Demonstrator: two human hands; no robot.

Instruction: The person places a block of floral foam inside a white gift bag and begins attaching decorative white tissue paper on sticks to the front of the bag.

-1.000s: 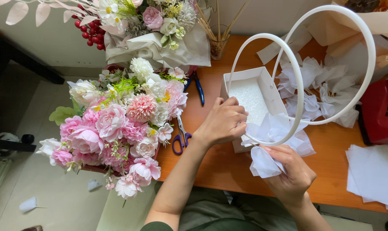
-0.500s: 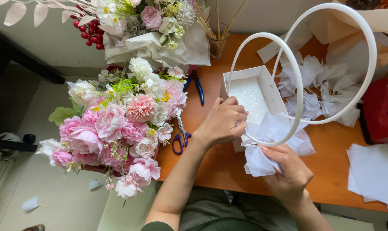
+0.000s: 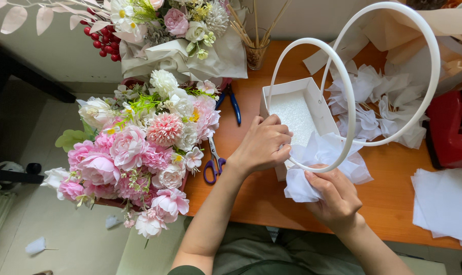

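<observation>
A white box (image 3: 306, 98) with two big white hoop handles (image 3: 343, 86) stands on the orange table (image 3: 261, 193). My left hand (image 3: 264, 145) grips the box's near wall, fingers curled over the rim. My right hand (image 3: 333, 196) pinches a crumpled sheet of white tissue paper (image 3: 325, 155) against the box's near right corner. White foam fills the bottom of the box.
A pink and white flower arrangement (image 3: 139, 153) sits left of the box, a wrapped bouquet (image 3: 180, 35) behind it. Purple scissors (image 3: 213, 163) and blue pliers (image 3: 233, 104) lie between. More tissue pieces (image 3: 373, 107), a red tool (image 3: 450, 130) and paper sheets (image 3: 444, 201) lie right.
My right hand has shifted the tissue paper slightly up against the box's near corner. My left hand stays on the rim.
</observation>
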